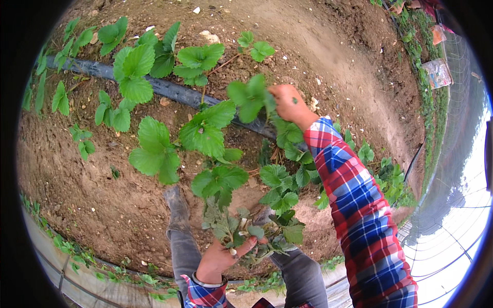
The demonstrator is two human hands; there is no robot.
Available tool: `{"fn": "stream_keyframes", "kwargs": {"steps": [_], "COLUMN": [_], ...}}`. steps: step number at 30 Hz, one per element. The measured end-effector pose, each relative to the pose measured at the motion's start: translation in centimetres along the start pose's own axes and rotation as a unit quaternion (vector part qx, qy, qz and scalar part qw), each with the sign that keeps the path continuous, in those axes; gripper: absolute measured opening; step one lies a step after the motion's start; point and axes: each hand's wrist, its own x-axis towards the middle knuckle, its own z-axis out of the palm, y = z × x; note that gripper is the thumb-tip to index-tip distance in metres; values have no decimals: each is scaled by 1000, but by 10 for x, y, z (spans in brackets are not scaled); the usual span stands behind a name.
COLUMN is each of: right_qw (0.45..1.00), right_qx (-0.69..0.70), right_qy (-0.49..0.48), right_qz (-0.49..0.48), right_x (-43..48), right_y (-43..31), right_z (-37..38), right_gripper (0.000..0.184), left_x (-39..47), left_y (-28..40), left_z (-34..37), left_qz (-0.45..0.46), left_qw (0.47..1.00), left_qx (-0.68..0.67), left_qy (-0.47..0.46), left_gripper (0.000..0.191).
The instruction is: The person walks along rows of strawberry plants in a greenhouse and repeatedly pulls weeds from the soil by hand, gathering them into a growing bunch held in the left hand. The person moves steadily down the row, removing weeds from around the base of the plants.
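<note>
My left hand, low in the view, grips a bunch of picked strawberry leaves, some dull and wilted, with pale stalk ends showing. My right hand reaches forward over the bed, fingers curled, at the edge of a blurred strawberry plant. Its fingertips are partly hidden, so whether they pinch a leaf is unclear. Below that hand, more green strawberry foliage hangs over a black irrigation pipe. A broad-leaved strawberry plant grows between my two hands.
Brown soil with small stones surrounds the plants. My boots stand on the near side of the row. Plastic sheeting edges the lower left. A clear printed bag lies by weeds at right, near netting.
</note>
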Motion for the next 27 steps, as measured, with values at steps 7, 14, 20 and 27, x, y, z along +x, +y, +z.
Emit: {"fn": "stream_keyframes", "kwargs": {"steps": [7,14,20,27], "right_qw": [977,946,994,988], "right_qx": [127,78,-86,-101], "right_qy": [136,201,-34,15], "right_qz": [104,241,-58,-116], "right_x": [-37,-72,7,60], "right_y": [10,0,-9,-33], "right_z": [13,29,-13,-39], "right_gripper": [7,5,17,11], "left_x": [9,12,13,19], "left_y": [-4,-2,1,4], "left_z": [0,-2,-5,-2], "left_qz": [-16,-35,-21,-16], "left_qw": [1000,999,999,1000], "left_qx": [-7,5,-26,5], "left_qy": [3,21,25,16], "left_gripper": [31,27,26,17]}}
